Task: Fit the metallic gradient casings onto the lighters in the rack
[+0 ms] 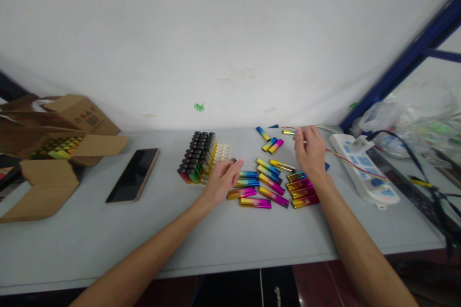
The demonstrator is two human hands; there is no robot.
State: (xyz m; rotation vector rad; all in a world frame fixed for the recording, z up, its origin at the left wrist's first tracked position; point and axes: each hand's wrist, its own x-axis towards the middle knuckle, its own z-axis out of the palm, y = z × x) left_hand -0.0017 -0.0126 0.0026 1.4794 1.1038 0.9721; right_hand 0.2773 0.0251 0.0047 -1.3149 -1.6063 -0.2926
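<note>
My left hand [222,180] is closed, with the dark tip of a slim tube [233,159] showing at its fingers; the rest of that tube is hidden. Beside it, a pale holder [222,152] carries rows of upright, dark-ended metallic tubes [198,153]. My right hand [310,151] has curled fingers above the table's right part. By its thumb a gold-and-blue tube [288,132] shows, but I cannot tell whether it is held. Several shiny tubes in yellow-blue and gold-magenta [272,184] lie between the hands, and gold-red ones [302,192] lie under my right wrist.
A black-screened phone [133,175] lies on the grey table [201,244], left of the holder. Further left is an open cardboard box [95,146] of tubes. On the right, a white power strip [363,170] has a red-yellow wire [340,157] across it. Black cables [406,146] hang beyond.
</note>
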